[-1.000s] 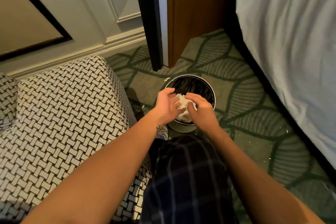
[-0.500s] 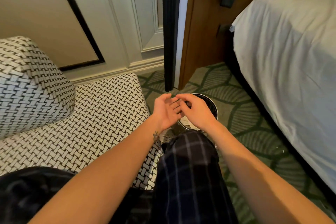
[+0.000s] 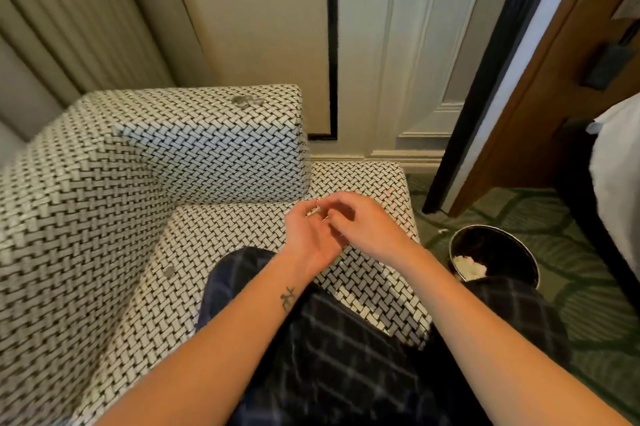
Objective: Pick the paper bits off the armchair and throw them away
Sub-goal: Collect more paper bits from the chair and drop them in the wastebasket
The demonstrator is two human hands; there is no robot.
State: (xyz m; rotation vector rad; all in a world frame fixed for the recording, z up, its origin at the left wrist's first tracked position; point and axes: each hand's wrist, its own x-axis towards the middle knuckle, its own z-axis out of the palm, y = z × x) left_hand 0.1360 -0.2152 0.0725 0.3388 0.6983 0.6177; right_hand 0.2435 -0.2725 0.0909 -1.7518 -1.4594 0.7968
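Swung away from the bin (image 3: 502, 249) and back over the armchair (image 3: 173, 166) since half a second ago. Across the woven seat and backrest, a few grey flecks (image 3: 247, 101) up top and beside the knee, possibly paper bits. In the bin, just right of the seat, a white wad of paper already down. Left hand (image 3: 308, 238) loosely curled, seemingly pinching a pale scrap (image 3: 313, 211) at its fingertips. Right hand (image 3: 363, 228) arched over it, grip hidden, cannot tell. Better to gather several flecks per trip, cupping one palm beneath. No readable writing anywhere, only a small wrist tattoo (image 3: 287, 297).
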